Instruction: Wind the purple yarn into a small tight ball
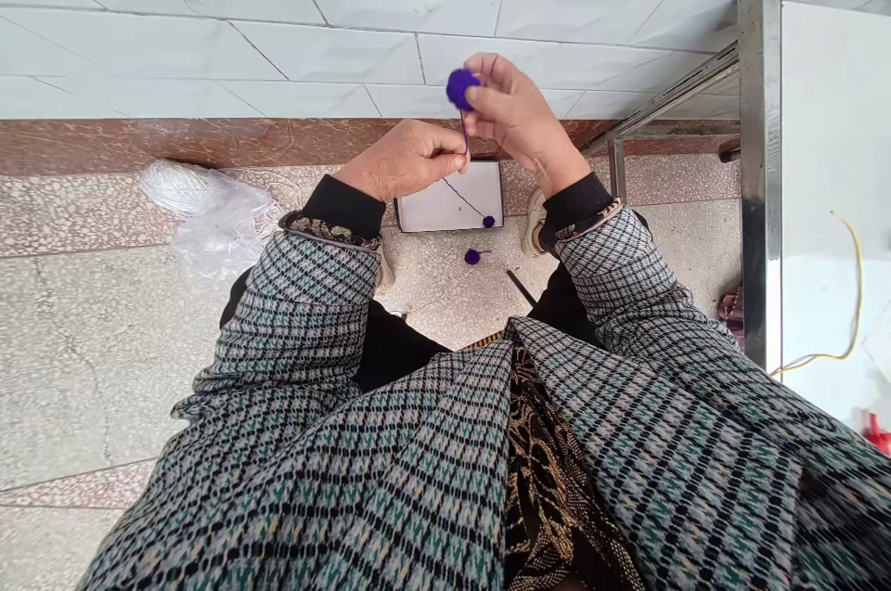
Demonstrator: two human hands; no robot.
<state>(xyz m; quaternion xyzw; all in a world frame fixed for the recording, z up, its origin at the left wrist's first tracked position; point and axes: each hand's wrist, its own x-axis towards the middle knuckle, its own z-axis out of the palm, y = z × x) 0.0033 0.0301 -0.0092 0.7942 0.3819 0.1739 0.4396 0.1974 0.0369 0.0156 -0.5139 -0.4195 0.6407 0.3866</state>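
My right hand (511, 113) is raised in front of me and grips a small purple ball of yarn (460, 88) between thumb and fingers. From that ball a strand of purple yarn (464, 132) runs down to my left hand (410, 155), whose thumb and forefinger pinch it. Below the hands the strand continues slantwise to a second purple yarn ball (488, 221), which rests at the near right corner of a shallow white box (435, 209). A third purple ball (472, 257) with a short loose end lies on the floor nearer to me.
On the floor to the left is a clear plastic bag (215, 211) with white cord-like material. A dark thin stick (521, 287) lies between my feet. A metal-framed table (762, 173) stands at the right, a yellow wire (855, 294) on its top. Ahead is a tiled wall (348, 44).
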